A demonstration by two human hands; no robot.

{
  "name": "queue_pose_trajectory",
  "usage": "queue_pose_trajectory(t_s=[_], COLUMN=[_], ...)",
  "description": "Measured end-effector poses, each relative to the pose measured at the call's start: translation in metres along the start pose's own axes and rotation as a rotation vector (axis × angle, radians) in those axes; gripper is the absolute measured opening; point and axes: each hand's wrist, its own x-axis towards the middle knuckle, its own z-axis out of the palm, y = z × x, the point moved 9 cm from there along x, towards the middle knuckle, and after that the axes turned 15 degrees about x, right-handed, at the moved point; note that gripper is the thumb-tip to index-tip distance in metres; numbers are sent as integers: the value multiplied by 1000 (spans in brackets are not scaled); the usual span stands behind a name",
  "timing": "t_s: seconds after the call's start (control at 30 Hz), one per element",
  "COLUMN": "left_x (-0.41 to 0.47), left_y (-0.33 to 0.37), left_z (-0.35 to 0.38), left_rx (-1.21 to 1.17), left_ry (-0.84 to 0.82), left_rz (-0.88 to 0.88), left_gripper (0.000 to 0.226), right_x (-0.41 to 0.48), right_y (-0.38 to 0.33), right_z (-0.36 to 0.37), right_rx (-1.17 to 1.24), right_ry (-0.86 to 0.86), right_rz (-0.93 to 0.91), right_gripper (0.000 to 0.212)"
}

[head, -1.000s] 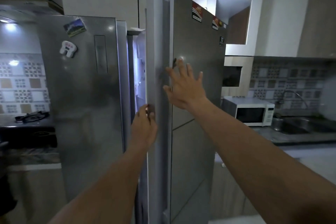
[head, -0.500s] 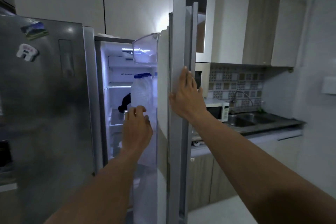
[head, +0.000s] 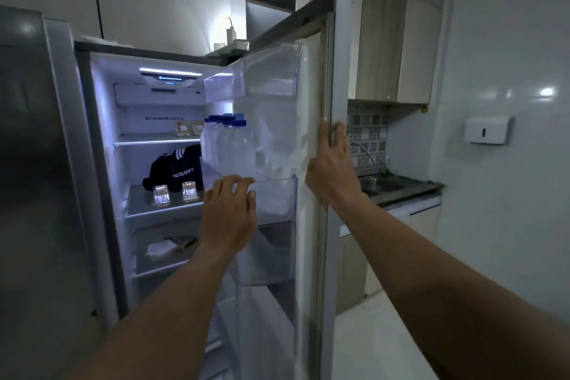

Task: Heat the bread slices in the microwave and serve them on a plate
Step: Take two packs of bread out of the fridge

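Currently the right hand (head: 331, 170) has its fingers clamped on the fridge door (head: 339, 71) edge, holding it wide. The left hand (head: 228, 213) hangs by the door bin (head: 274, 197), fingers loosely curled, gripping nothing. Bread is prob. the tan packets (head: 188, 128) on the top shelf (head: 154, 141), but they're too small to be sure. Slices should be light & soft, so lift the pack flat, no squeezing. The door bin holds blue-capped bottles (head: 228, 148); the mid shelf has a dark bag (head: 179, 168) w/ two clear jars (head: 162, 194); the drawer (head: 154, 265) holds a pale wrap.

Both arms are stretched out. The left grip (head: 229, 213) is held loosely bent; the right grip (head: 333, 170) is curled round the fridge door (head: 341, 49).
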Motion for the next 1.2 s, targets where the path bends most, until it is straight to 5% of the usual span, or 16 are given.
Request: queue_pose_trajectory(t_s=[0.13, 0.3, 0.6, 0.87, 1.2], left_x=[7, 13, 37, 66, 93], left_y=[31, 33, 43, 75, 90], left_z=[11, 27, 106, 168, 213], left_rx=[-111, -367, -78, -74, 75], left_ry=[-4, -12, -383, -345, -260], left_rz=[48, -119, 30, 153, 128], left_gripper=[35, 31, 59, 61, 74], right_x=[-7, -13, -7, 21, 47], right_y=[14, 36, 125, 170, 215], right_z=[7, 38, 23, 1, 11], right_rx=[-225, -195, -181, -190, -269], right_ry=[18, -171, -131, -40, 12], right_rz=[47, 172, 253, 225, 250], right_gripper=[79, 64, 87, 68, 87])
